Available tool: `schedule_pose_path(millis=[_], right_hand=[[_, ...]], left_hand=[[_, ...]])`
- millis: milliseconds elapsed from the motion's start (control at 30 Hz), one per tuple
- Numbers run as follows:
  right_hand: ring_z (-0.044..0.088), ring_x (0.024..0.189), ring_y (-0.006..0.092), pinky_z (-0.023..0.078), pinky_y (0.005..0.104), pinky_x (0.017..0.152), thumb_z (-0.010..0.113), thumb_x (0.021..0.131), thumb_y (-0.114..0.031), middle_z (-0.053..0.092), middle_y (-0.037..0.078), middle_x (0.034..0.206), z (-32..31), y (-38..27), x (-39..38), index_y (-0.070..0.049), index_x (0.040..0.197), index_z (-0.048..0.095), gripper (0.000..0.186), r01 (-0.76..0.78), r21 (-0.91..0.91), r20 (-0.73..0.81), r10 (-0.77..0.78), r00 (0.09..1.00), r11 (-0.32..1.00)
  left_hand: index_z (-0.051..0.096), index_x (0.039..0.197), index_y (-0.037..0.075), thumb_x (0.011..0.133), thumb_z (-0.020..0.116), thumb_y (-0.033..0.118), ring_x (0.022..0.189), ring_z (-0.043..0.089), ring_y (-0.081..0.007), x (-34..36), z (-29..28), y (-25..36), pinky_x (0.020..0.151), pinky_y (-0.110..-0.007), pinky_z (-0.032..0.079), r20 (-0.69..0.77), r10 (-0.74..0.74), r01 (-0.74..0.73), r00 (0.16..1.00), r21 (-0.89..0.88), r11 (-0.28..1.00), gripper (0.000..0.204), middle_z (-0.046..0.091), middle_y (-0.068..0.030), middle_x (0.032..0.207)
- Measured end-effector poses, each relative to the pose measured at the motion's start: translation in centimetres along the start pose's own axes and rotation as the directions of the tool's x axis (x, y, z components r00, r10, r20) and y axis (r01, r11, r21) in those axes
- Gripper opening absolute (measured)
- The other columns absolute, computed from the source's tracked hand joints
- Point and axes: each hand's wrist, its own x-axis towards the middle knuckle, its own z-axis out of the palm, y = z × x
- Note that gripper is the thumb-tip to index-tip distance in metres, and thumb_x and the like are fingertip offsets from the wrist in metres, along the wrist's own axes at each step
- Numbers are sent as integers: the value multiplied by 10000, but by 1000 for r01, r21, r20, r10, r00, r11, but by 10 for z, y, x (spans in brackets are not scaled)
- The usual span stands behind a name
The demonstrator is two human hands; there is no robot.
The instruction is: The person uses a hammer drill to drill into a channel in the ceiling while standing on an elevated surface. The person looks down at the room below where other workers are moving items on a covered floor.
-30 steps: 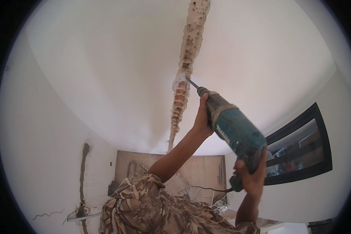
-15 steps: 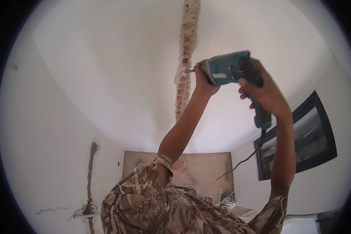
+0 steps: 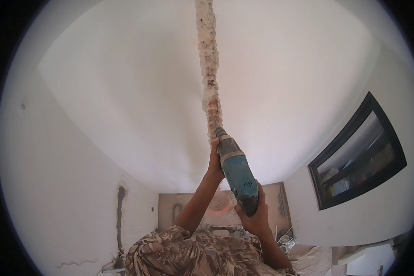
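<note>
A teal and black rotary hammer (image 3: 238, 171) lies lengthwise along a rough chiselled groove (image 3: 208, 50) in the white plaster surface, its bit pointing up the picture into an exposed reddish brick part. My left hand (image 3: 215, 161) is closed round the tool's front collar, just behind the chuck. My right hand (image 3: 255, 216) grips the back end, where the handle is mostly hidden by the tool's body. My camouflage sleeves and shirt fill the lower middle.
A black-framed window (image 3: 354, 152) is on the right wall. The left wall has a dark vertical channel (image 3: 120, 211) and a small outlet hole. Below lies a dusty floor (image 3: 168, 207) with tangled items. A white panel (image 3: 368, 260) stands at lower right.
The drill has swung from nearly sideways to upright along the groove and moved lower in the picture, both hands with it. The bit now points further down the groove, at the brick part.
</note>
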Motion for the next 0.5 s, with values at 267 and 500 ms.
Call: schedule_pose_path(millis=[267,500], right_hand=[[612,1154,388,503,446,938,722,837,-152,581,291,1238,8,16,23,11,1492,165,875,86,-53,8,-86,996,995],[665,1051,388,545,454,867,760,798,-188,631,278,1144,15,13,40,-12,1490,178,921,63,-54,-14,-64,998,997]], left_hand=[[547,1183,70,907,518,610,906,660,-242,11,17,28,784,-416,576,-74,64,-55,995,115,992,607,633,-109,983],[570,1124,57,915,499,611,861,675,-240,31,10,38,750,-392,586,-74,42,-34,996,107,994,596,645,-99,948]])
